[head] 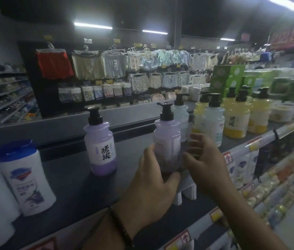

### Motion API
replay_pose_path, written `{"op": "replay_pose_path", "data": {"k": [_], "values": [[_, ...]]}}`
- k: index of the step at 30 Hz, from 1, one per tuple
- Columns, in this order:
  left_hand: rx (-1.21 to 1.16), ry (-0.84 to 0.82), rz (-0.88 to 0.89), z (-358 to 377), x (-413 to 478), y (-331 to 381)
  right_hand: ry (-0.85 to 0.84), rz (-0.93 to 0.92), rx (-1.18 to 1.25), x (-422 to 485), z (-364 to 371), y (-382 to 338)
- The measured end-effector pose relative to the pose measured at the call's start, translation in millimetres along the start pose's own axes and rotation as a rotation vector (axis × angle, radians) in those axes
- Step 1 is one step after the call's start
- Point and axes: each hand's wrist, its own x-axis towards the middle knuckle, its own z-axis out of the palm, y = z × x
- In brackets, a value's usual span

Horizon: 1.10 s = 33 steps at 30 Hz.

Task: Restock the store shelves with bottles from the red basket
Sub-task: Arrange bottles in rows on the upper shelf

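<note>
Currently held: a lilac pump bottle (168,139), upright at centre frame, its base at or just above the dark shelf top (66,179) — the hand hides the contact.
Left grip: the left hand (151,179) wraps the bottle's lower body, thumb across the front, fingers round the left side.
Right grip: the right hand (204,159) cups the bottle's right flank with curled fingers; whether it clamps or only steadies, I cannot tell.
Bottle versus grip: the body stands between both palms, with the black pump head above them and free.
Handling: probably rigid plastic, fairly heavy if full, smooth and perhaps slick.
Where to hold: best around the body — not by the pump neck.
Neighbours: a labelled lilac twin (100,143) left of centre; pale blue pump bottles (214,121) and yellow pump bottles (235,116) at right; a white divider (187,190) just below the hands.
Basket: the red basket is not in view.
</note>
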Motion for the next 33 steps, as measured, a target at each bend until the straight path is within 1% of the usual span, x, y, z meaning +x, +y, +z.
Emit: {"op": "replay_pose_path", "data": {"k": [4, 11, 17, 21, 27, 30, 33], "values": [[0.023, 0.018, 0.016, 9, 2, -1, -0.098, -0.012, 0.000, 4, 0, 5], [0.052, 0.007, -0.017, 8, 5, -1, -0.148, -0.099, -0.017, 4, 2, 1], [0.064, 0.015, -0.055, -9, 12, -7, -0.249, -0.105, -0.043, 7, 6, -3], [0.096, 0.058, -0.078, -20, 20, -18, -0.262, -0.135, -0.044, 7, 16, -6], [0.083, 0.084, -0.119, -31, 29, -25, -0.269, -0.152, -0.062, -3, 24, -7], [0.107, 0.082, -0.131, -38, 33, -21, -0.280, -0.144, -0.034, -5, 21, -10], [0.144, 0.103, -0.137, -41, 31, -17, -0.227, -0.131, -0.016, 4, 21, -8]]}}
